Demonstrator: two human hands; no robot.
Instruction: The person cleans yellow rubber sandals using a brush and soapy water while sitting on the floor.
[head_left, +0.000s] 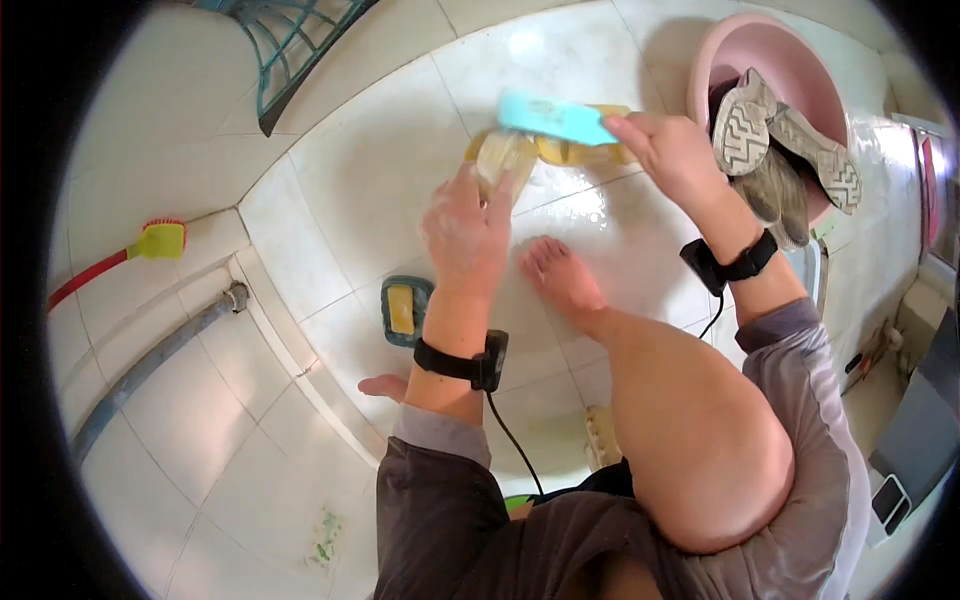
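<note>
In my right hand is a turquoise brush, its flat back facing up and its bristles hidden. My left hand grips a pale yellowish thing, wet and blurred by motion; I cannot make out its kind. Yellow parts show under and beside the brush, close to the wet floor. Just left of my left forearm, a yellow soap bar lies in a dark teal soap dish.
A pink basin at the far right holds several shoes, soles outward. My bare foot rests on the tiles. At left are a red-handled brush, a grey pipe and a teal rack. Black cables hang from both wristbands.
</note>
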